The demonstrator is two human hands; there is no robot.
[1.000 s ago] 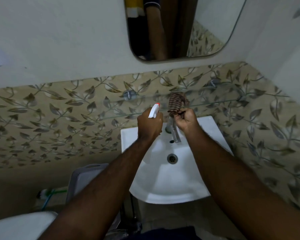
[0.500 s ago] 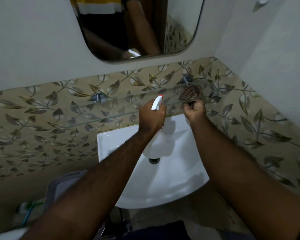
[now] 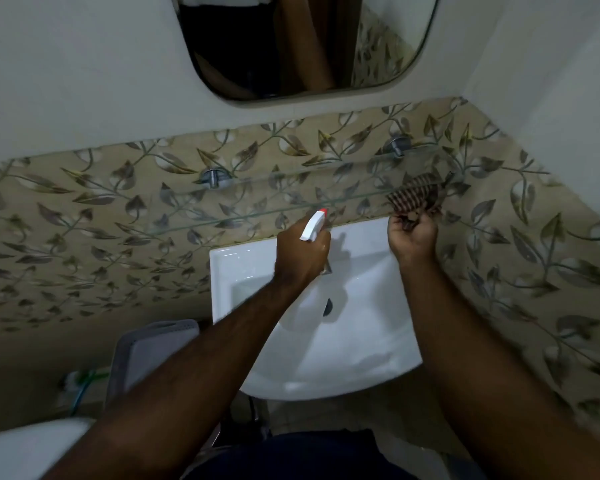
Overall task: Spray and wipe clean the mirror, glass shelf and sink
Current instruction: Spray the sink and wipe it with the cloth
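My left hand (image 3: 302,252) grips a white spray bottle (image 3: 313,226) with a red nozzle tip, pointed up at the front edge of the glass shelf (image 3: 243,199). My right hand (image 3: 413,237) holds a bunched brown striped cloth (image 3: 416,197) against the right end of that shelf. The white sink (image 3: 229,268) lies below both hands; its tap is mostly hidden behind my left hand. The rounded mirror (image 3: 291,46) hangs on the wall above and reflects my arms.
Two chrome brackets (image 3: 215,176) fix the shelf to the leaf-patterned tiled wall. A grey plastic basket (image 3: 146,348) stands on the floor left of the sink. A white toilet edge (image 3: 25,448) shows bottom left. A side wall closes in on the right.
My right hand has carried the cloth from the middle of the shelf to its right end. My left hand keeps the bottle near the shelf's front edge. My view has shifted.
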